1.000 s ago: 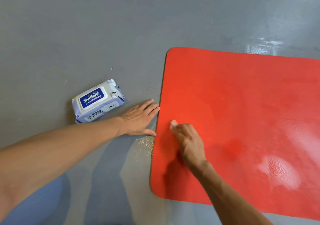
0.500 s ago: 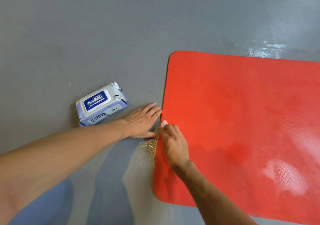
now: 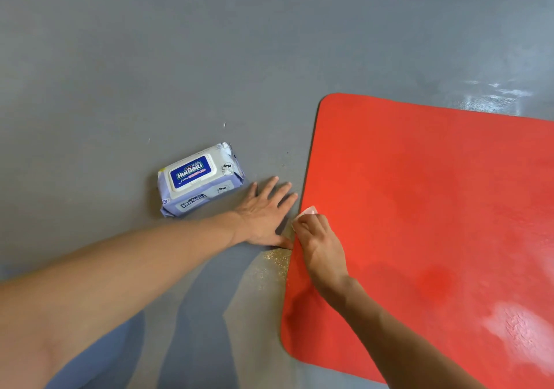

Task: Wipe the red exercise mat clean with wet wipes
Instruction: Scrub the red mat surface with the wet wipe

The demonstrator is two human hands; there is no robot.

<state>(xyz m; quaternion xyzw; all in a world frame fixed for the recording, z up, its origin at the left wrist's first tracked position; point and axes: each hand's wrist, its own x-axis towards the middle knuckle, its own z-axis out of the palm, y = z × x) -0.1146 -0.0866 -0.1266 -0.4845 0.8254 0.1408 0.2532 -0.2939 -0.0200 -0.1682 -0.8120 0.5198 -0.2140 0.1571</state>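
Your right hand [image 3: 319,240] has its grip closed around a folded white wet wipe [image 3: 306,210], fingers curled over it, one pale corner poking out past the knuckles. It presses the wipe on the left edge of the red mat [image 3: 434,209], about halfway along that edge. The mat lies flat on the floor [image 3: 180,59]: thin, rounded corners, fine embossed texture that shows clearly in the glossy patch at lower right. A darker red blotch sits right of your right forearm.

Your left hand [image 3: 265,212] is flat on the floor just beside the mat edge, fingers spread and straight, holding nothing; the thumb tip is close to your right hand.

The wipes pack [image 3: 199,179] lies on the floor just left of your left hand: soft lavender plastic pouch, white rigid flip lid with blue label, lid shut.

The floor is smooth grey with a slight sheen. Yellowish gritty specks [image 3: 277,261] are scattered on it against the mat edge, below your left thumb.
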